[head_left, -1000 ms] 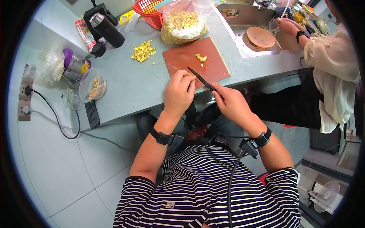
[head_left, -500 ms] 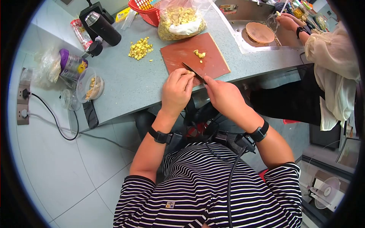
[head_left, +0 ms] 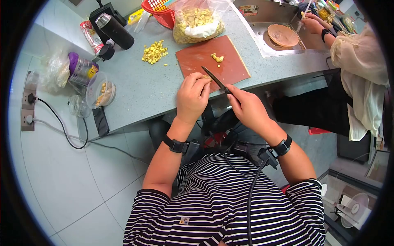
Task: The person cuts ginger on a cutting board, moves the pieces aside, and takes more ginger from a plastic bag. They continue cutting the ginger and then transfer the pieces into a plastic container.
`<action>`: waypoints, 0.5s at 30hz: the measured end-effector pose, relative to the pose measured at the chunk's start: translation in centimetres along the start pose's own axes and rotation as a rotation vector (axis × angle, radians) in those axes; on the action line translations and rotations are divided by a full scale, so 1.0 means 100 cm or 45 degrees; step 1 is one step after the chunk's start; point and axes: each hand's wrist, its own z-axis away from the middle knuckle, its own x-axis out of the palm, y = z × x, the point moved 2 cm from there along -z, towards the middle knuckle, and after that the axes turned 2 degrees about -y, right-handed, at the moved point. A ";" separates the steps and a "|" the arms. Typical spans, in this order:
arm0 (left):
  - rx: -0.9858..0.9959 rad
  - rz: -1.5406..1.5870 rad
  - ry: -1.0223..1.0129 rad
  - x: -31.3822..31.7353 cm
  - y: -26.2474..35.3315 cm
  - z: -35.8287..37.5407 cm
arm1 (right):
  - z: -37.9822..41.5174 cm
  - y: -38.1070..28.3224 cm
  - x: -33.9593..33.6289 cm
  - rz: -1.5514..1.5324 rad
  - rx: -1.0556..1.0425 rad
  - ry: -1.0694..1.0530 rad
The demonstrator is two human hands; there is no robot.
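First, left hand (head_left: 192, 96): fingers bent and pressed close, pinching a small tan piece (head_left: 207, 77) above the near edge of a flat, reddish-brown board (head_left: 232, 67). Right hand (head_left: 249, 107): fingers curled round a slim, pointed, dark knife (head_left: 215, 79), angled beside the piece. Knobbly yellow chunks (head_left: 217, 58): on the board.

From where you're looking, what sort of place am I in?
Most likely a kitchen: a metal sink is set into the counter, a reddish-brown cutting board lies on that counter, and your right hand holds a knife.
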 end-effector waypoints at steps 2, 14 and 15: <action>-0.015 0.004 0.000 0.001 0.001 0.000 | 0.002 0.003 0.000 0.016 -0.046 0.017; -0.013 -0.013 -0.032 0.000 0.002 0.000 | 0.004 0.000 -0.007 0.209 -0.041 -0.053; -0.042 0.001 -0.042 0.001 0.001 0.001 | 0.003 -0.002 -0.008 0.211 -0.035 -0.052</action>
